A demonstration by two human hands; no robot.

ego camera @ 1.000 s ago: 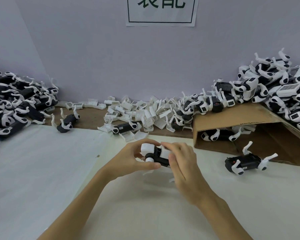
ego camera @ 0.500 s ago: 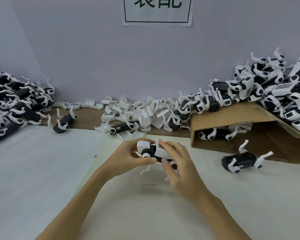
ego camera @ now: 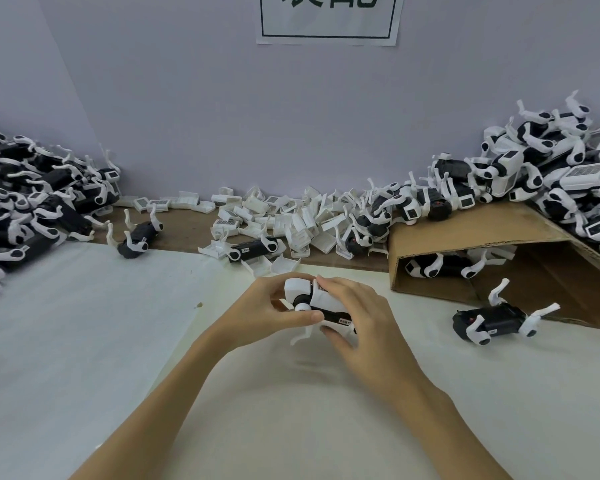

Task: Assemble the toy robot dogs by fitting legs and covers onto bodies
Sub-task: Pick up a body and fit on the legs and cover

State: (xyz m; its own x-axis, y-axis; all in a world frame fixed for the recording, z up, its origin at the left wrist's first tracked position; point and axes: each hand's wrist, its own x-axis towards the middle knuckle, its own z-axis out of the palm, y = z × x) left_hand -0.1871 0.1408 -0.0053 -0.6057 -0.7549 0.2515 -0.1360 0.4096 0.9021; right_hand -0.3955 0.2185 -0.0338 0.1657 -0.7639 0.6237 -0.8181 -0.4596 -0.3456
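One toy dog (ego camera: 321, 303) is gripped by the left hand (ego camera: 267, 313) and right hand (ego camera: 357, 317), its cover pressed on. Beyond it, loose covers (ego camera: 291, 220) and uncovered bodies (ego camera: 253, 249) remain.

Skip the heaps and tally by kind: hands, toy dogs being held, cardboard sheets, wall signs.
Hands: 2, left hand and right hand
Held toy dog: 1
Cardboard sheet: 1
Wall sign: 1
Total: 5

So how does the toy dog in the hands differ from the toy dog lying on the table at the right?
The held toy dog wears a white cover; the lying toy dog shows a bare black body. The left hand and right hand grip the held one with legs down; the lying one rests alone, legs sticking up. Both have white legs.
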